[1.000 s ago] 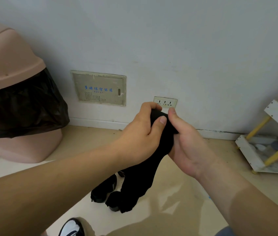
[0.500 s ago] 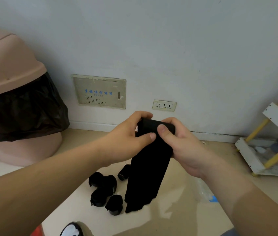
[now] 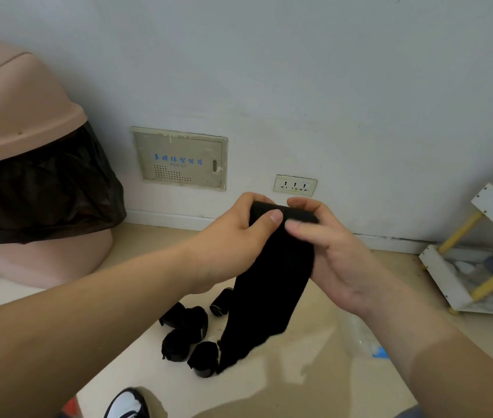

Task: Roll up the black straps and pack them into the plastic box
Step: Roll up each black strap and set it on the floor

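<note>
A wide black strap [image 3: 269, 285] hangs in front of me, its top end turned into a short roll. My left hand [image 3: 233, 236] pinches the roll's left side with thumb and fingers. My right hand [image 3: 329, 245] pinches the right side, thumb on the front. The loose end dangles down toward the floor. Several rolled black straps [image 3: 188, 333] lie on the beige floor below. A clear plastic item with a blue patch [image 3: 363, 336] lies on the floor by my right forearm; I cannot tell whether it is the box.
A pink bin [image 3: 22, 140] with a black liner stands at the left against the wall. A white and yellow rack [image 3: 480, 257] holding shoes stands at the right. A wall panel [image 3: 179, 159] and socket [image 3: 295, 186] sit behind. A white shoe [image 3: 124, 404] shows at the bottom.
The strap, bunched between my hands a second ago, now hangs flat with its top rolled. Both hands spread to its two sides, and the view tilted down, showing more rolls on the floor.
</note>
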Action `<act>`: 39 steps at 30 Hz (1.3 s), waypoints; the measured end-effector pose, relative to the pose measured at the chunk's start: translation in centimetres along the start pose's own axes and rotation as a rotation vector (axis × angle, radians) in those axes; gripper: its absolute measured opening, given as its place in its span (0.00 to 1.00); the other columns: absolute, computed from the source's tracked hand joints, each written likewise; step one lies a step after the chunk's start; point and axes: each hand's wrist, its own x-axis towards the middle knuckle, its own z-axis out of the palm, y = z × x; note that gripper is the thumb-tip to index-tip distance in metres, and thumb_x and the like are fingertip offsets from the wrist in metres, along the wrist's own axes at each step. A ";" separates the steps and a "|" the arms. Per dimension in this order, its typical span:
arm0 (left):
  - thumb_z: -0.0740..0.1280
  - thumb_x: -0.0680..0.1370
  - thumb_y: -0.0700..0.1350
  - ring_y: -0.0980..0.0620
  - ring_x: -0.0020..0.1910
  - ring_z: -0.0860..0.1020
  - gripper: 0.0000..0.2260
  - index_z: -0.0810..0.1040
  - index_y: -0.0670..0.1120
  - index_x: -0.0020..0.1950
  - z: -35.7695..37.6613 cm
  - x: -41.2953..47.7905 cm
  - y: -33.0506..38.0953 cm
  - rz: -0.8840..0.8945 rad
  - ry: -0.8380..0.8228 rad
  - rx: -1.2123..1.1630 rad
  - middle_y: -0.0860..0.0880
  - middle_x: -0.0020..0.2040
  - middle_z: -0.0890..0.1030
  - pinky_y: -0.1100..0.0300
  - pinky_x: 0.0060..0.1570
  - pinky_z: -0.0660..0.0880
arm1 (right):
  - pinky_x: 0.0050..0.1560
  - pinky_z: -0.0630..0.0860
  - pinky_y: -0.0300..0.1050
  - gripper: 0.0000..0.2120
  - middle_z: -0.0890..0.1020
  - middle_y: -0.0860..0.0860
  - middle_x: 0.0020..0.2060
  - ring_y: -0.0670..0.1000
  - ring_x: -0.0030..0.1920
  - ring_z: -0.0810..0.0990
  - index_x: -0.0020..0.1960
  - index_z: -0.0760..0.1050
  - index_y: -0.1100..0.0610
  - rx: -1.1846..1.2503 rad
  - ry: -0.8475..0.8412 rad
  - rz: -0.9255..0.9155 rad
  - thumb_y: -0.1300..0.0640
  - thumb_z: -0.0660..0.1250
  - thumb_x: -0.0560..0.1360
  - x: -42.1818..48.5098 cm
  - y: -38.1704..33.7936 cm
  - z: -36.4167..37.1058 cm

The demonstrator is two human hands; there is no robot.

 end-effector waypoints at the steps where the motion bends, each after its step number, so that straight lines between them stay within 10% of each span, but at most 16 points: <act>1: 0.61 0.87 0.54 0.59 0.44 0.80 0.08 0.73 0.56 0.65 -0.1 0.0 0.1 0.018 0.004 -0.002 0.52 0.51 0.81 0.63 0.40 0.78 | 0.60 0.80 0.53 0.17 0.85 0.53 0.59 0.53 0.58 0.86 0.69 0.77 0.53 0.032 -0.022 0.042 0.53 0.69 0.81 0.0 -0.2 0.0; 5: 0.62 0.87 0.50 0.58 0.43 0.82 0.08 0.70 0.56 0.66 -0.1 -0.2 0.1 0.101 -0.020 0.024 0.50 0.52 0.81 0.63 0.40 0.79 | 0.74 0.72 0.56 0.29 0.86 0.53 0.63 0.53 0.66 0.84 0.69 0.81 0.51 -0.075 -0.045 0.148 0.34 0.54 0.85 0.0 0.0 0.2; 13: 0.55 0.88 0.53 0.63 0.41 0.76 0.10 0.68 0.52 0.67 0.5 -0.3 0.4 0.214 0.008 0.239 0.55 0.47 0.77 0.62 0.44 0.73 | 0.68 0.78 0.58 0.31 0.87 0.48 0.62 0.51 0.64 0.85 0.69 0.78 0.40 -0.254 -0.111 0.174 0.28 0.45 0.83 -0.2 0.8 0.6; 23: 0.54 0.83 0.69 0.40 0.53 0.87 0.27 0.79 0.51 0.66 0.1 -0.7 0.4 -0.230 -0.077 -0.195 0.42 0.56 0.86 0.48 0.46 0.85 | 0.57 0.84 0.52 0.11 0.87 0.53 0.56 0.55 0.58 0.87 0.65 0.75 0.52 -0.139 0.031 -0.053 0.53 0.68 0.83 0.0 1.1 0.4; 29: 0.61 0.85 0.61 0.52 0.51 0.85 0.18 0.74 0.51 0.67 0.1 -0.3 0.0 -0.141 0.006 -0.079 0.49 0.56 0.85 0.58 0.45 0.82 | 0.58 0.84 0.56 0.17 0.84 0.56 0.59 0.57 0.56 0.87 0.67 0.75 0.52 -0.037 -0.026 -0.001 0.67 0.66 0.82 -0.3 0.6 0.2; 39: 0.64 0.85 0.57 0.52 0.49 0.83 0.14 0.69 0.55 0.68 1.0 -0.3 -0.4 0.204 0.082 0.179 0.51 0.53 0.82 0.51 0.49 0.83 | 0.67 0.78 0.57 0.30 0.87 0.55 0.62 0.56 0.63 0.86 0.67 0.83 0.51 0.009 -0.066 0.158 0.31 0.57 0.82 -0.5 0.2 1.0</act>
